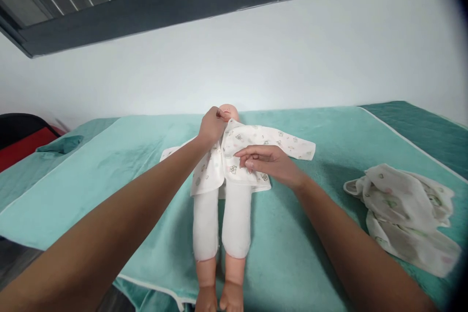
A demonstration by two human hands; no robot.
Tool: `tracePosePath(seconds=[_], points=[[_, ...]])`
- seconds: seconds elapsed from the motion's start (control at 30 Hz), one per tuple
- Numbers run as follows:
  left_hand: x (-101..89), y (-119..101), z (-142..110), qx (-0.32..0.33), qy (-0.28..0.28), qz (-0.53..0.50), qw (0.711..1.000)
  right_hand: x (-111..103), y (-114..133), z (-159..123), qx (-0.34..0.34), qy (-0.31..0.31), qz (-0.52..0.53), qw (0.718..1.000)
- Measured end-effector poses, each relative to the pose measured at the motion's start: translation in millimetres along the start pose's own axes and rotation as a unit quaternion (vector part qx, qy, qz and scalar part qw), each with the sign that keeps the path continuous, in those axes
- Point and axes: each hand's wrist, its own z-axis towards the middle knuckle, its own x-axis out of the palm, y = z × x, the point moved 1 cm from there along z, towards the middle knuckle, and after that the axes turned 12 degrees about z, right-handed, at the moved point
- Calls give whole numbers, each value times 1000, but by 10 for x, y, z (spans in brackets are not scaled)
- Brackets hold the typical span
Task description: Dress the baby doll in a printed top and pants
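Observation:
A baby doll point(228, 112) lies on its back with its head at the far end and its bare feet toward me. It wears a white printed baby shirt point(252, 134), whose front edges part near the hem, and white trousers point(237, 224). My left hand point(213, 126) is closed in a pinch at the shirt's neckline, just below the doll's face; its fingertips are partly hidden. Over the shirt's front hovers or rests my right hand point(272, 161), fingers loosely bent and apart, holding nothing I can see. One sleeve stretches out to the right; my left forearm partly covers the other.
A teal blanket point(292, 234) covers the surface beneath the doll. To the right lies a crumpled white printed garment point(405, 214). A red and black item point(25, 139) stands at the far left. Behind is a white wall point(292, 58) below a dark barred window frame point(153, 12).

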Motion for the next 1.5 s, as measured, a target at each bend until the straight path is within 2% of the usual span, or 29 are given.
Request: tracePosePath(seconds=[0.1, 0.17, 0.27, 0.37, 0.43, 0.6, 0.73, 0.8, 0.9, 0.97, 1.03, 1.1, 1.17, 1.23, 1.3, 1.4, 1.5], points=[[31, -108, -100, -2, 32, -38, 999, 32, -66, 35, -66, -73, -96, 990], [71, -172, -148, 28, 54, -42, 997, 76, -102, 53, -131, -107, -188, 968], [141, -203, -184, 67, 83, -8, 994, 150, -153, 76, -180, -54, -294, 937], [194, -158, -174, 77, 92, 39, 992, 180, -185, 87, -194, -17, -338, 921], [214, -107, -146, 84, 71, 45, 993, 179, -198, 89, -195, -12, -346, 918], [258, 14, -33, 115, 13, -20, 993, 204, -218, 74, -198, -1, -378, 905], [249, 61, 26, 120, 2, -83, 989, 237, -198, 62, -203, 11, -378, 903], [205, 67, -8, 124, 1, -97, 988, 176, -197, 67, -211, -7, -365, 907], [81, 121, -180, 154, -16, -75, 985, -84, -256, 73, -195, -112, -408, 885], [-30, 254, -354, 178, -42, -26, 983, -342, -341, 56, -128, -191, -486, 843], [-153, 508, -532, 195, -67, 45, 977, -606, -442, 19, -15, -243, -560, 792], [-277, 875, -675, 182, -88, 119, 972, -816, -526, -27, 86, -268, -591, 756], [-391, 1280, -768, 176, -89, 217, 956, -938, -572, -60, 136, -281, -596, 740], [-487, 1631, -811, 177, -57, 312, 932, -978, -583, -73, 142, -296, -598, 731], [-576, 1870, -808, 135, -55, 363, 920, -969, -573, -77, 132, -313, -606, 720], [-675, 2014, -739, 65, -39, 400, 913, -954, -551, -96, 125, -352, -618, 692], [-722, 2033, -633, 49, -25, 427, 902, -987, -537, -135, 133, -400, -626, 656]])
